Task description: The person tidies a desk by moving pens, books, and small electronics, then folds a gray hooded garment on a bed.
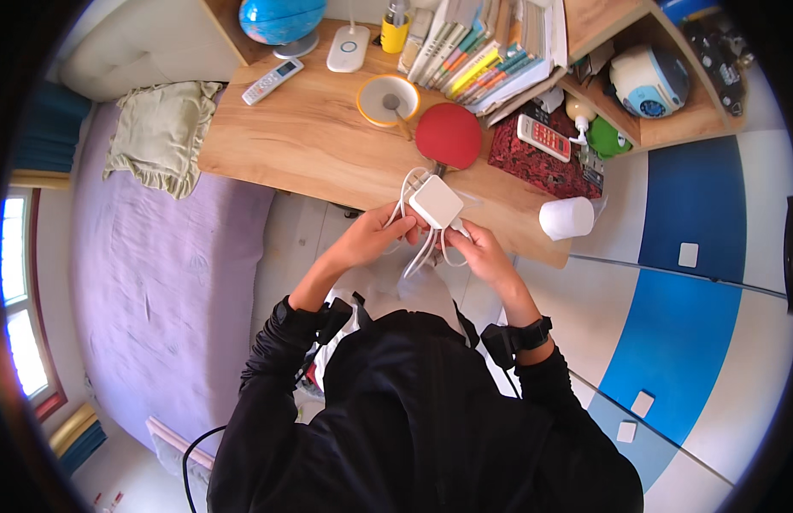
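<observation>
A white square power adapter [436,202] with metal plug prongs is held up near the desk's front edge. Its white cable [419,256] hangs in loops below and passes around its left side. My left hand [377,234] pinches the looped cable at the adapter's lower left, thumb on top. At the lower right, my right hand [476,250] grips the cable close to its white connector end. Some of the fingers of both hands are hidden behind the cable and adapter. A red table tennis paddle [448,136] lies on the desk just beyond.
The wooden desk [294,147] bears a bowl with a spoon [388,100], a remote control [273,81], a row of books [486,58], a white paper roll [566,218] and a handset [543,137]. A bed [172,276] stands left, cabinets [685,333] right.
</observation>
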Tool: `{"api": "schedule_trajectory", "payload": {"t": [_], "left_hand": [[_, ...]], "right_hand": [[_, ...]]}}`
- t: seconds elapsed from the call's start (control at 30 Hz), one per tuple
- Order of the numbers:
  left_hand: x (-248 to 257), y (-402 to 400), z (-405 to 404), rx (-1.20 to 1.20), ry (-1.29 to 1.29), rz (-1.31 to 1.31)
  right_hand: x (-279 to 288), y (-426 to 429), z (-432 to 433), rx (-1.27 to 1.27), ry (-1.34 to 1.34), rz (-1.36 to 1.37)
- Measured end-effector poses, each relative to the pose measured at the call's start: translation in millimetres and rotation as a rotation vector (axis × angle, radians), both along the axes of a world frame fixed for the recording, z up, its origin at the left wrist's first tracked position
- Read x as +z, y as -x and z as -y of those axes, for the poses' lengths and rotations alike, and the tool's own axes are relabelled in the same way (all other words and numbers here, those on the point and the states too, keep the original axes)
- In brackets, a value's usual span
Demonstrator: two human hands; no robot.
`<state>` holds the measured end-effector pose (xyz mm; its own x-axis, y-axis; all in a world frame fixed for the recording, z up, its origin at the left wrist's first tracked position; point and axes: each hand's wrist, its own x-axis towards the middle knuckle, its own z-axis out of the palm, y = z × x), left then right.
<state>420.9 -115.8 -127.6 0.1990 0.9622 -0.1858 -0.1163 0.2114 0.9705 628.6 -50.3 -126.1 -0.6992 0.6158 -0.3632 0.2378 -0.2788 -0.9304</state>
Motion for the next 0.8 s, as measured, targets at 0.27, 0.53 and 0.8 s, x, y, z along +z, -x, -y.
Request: {"api": "schedule_trajectory", "payload": {"t": [0.27, 0.53, 0.8], "left_hand": [[57.7, 52.1, 43.9, 0.103, -0.176, -0.268], [111.6, 85.9, 57.9, 0.314, -0.528, -0.602], [116.9, 97.9, 40.3, 0.604, -0.411, -0.021]], "right_hand": [[43.3, 70.7, 36.1, -0.083, 0.054, -0.092], [107.6, 124.8, 43.9, 0.059, 0.016, -0.48], [134.1, 147.3, 43.4, -0.033, -0.285, -0.327]]}}
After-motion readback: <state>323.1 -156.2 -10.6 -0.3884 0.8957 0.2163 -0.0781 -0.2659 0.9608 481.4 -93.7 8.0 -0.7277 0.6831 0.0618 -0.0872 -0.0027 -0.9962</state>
